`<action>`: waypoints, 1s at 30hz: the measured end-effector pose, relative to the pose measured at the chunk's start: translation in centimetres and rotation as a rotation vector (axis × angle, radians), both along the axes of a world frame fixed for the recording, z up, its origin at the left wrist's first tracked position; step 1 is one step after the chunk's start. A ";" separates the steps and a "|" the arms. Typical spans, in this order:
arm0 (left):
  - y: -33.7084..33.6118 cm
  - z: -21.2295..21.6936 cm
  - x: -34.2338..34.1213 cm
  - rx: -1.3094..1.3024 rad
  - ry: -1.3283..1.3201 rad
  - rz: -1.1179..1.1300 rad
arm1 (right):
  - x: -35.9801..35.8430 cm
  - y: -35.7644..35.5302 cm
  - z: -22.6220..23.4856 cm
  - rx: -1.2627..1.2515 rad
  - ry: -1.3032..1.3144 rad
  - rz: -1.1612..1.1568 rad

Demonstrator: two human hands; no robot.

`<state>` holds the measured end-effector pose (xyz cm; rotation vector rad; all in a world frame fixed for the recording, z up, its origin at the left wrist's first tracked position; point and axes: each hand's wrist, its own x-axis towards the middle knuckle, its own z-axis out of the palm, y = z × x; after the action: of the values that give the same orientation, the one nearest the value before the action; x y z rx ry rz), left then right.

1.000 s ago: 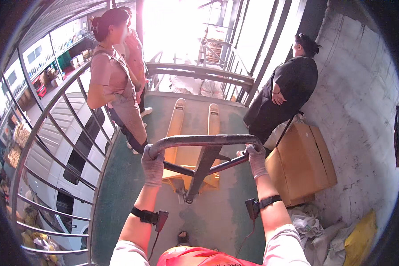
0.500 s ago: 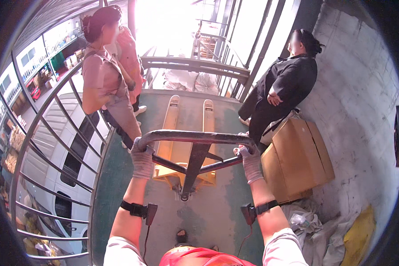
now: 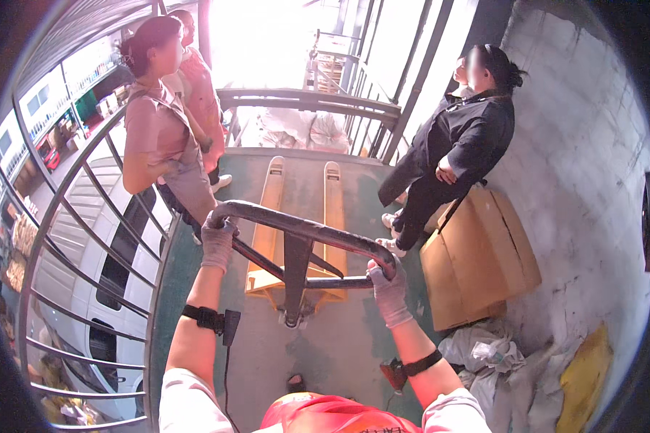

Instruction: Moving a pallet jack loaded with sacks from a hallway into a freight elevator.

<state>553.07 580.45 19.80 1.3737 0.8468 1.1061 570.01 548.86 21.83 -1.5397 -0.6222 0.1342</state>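
Both hands grip the dark looped handle (image 3: 307, 229) of a yellow pallet jack. My left hand (image 3: 217, 242), in a pale glove, is closed round the handle's left side. Lower down, my right hand (image 3: 387, 289), gloved alike, is closed round its right corner. The handle tilts, left end higher than right. Beyond it the yellow pallet jack (image 3: 267, 285) stands on the floor, its two forks pointing away from me with nothing on them. A strap with a small dark device sits on each of my forearms.
Railings (image 3: 94, 292) curve along the left, with a white van (image 3: 72, 238) below. Two people (image 3: 159, 130) stand at the left and one in dark clothes (image 3: 455, 151) at the right. A cardboard box (image 3: 477, 267) and crumpled sacks (image 3: 484, 353) lie along the right wall. A crossbar (image 3: 310, 101) spans the far end.
The handle has turned from nearly level to tilted, its right end dropping. My right hand has come down and nearer with it; my left has shifted slightly left. Both keep their hold.
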 end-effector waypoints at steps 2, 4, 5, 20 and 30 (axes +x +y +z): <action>-0.1 0.2 0.0 -0.004 -0.075 -0.023 | 0.2 -0.1 0.8 0.000 0.128 0.095; -0.3 0.5 -0.1 -0.018 -0.092 -0.056 | 1.1 -0.4 0.4 -0.021 0.100 0.107; -0.3 0.7 -0.1 -0.028 -0.115 -0.082 | 1.3 -0.3 0.4 -0.037 0.066 0.127; -2.4 1.0 -1.2 0.055 0.029 -0.100 | 4.3 -0.3 -1.1 -0.067 0.054 0.125; -0.3 0.0 -11.2 0.341 0.314 -0.490 | 4.1 -7.7 -2.6 -0.601 -0.319 0.182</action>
<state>541.86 580.16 19.83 1.9496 0.5021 0.6782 574.09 541.12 19.19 -2.1037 -1.0411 0.2307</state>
